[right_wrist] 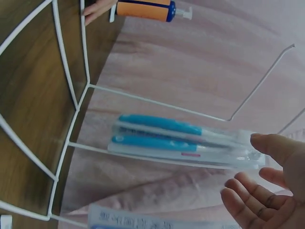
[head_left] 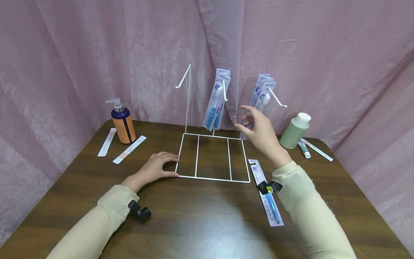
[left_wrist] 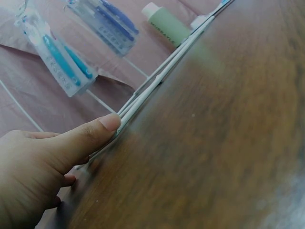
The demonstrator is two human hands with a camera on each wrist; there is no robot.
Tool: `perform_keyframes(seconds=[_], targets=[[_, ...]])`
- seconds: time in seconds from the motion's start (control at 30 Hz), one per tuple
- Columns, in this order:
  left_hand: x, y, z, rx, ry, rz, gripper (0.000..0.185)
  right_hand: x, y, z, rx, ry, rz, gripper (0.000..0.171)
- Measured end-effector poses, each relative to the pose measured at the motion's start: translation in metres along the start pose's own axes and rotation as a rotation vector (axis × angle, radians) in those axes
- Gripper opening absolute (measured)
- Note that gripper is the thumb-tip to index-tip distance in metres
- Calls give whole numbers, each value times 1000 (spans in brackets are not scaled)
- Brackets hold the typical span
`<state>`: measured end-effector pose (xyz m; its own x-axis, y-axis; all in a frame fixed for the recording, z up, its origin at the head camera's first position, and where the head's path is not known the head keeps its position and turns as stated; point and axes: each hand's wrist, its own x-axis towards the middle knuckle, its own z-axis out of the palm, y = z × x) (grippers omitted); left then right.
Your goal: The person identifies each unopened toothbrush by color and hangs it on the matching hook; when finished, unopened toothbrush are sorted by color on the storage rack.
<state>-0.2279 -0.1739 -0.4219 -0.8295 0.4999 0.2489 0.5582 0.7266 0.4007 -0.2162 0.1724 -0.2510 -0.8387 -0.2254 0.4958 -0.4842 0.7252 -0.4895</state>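
The near left corner of the white wire display rack (head_left: pixel 213 158) is pressed down on the brown wooden table (head_left: pixel 200 219) by the left hand (head_left: pixel 157 166), whose straight fingers and thumb lie against the base wire. The right hand (head_left: pixel 260 132) is held up in the air, fingers relaxed and grasping nothing, just in front of the packaged blue toothbrushes on the right hook (head_left: pixel 262 94). More toothbrush packs (head_left: pixel 217 100) are hung on the middle hook. Another packaged toothbrush (head_left: pixel 266 198) lies flat near the right forearm.

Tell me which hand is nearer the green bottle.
Right. The right hand is raised beside the toothbrush packs hanging on the rack's right hook, a short way left of the green bottle. The left hand rests on the wire rack's base at its far-left edge.
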Motion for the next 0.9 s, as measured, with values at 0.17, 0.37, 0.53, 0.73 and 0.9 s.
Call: perform_keyframes(seconds=[0.17, 0.37, 0.53, 0.73, 0.9], targets=[[0, 1, -1, 6, -5, 7, 56, -16, 8, -10, -81, -62, -21, 56], [0, 1, -1, 15, 0, 15, 54, -39, 22, -18, -155, -158, -19, 57], [1, 1, -1, 18, -11, 10, 55, -61, 31, -24, -167, -212, 3, 58], [0, 2, -3, 13, -12, 1, 55, -84, 45, -23, -168, -240, 13, 55], [0, 1, -3, 13, -13, 3, 55, -102, 60, -16, -156, -263, 34, 53]])
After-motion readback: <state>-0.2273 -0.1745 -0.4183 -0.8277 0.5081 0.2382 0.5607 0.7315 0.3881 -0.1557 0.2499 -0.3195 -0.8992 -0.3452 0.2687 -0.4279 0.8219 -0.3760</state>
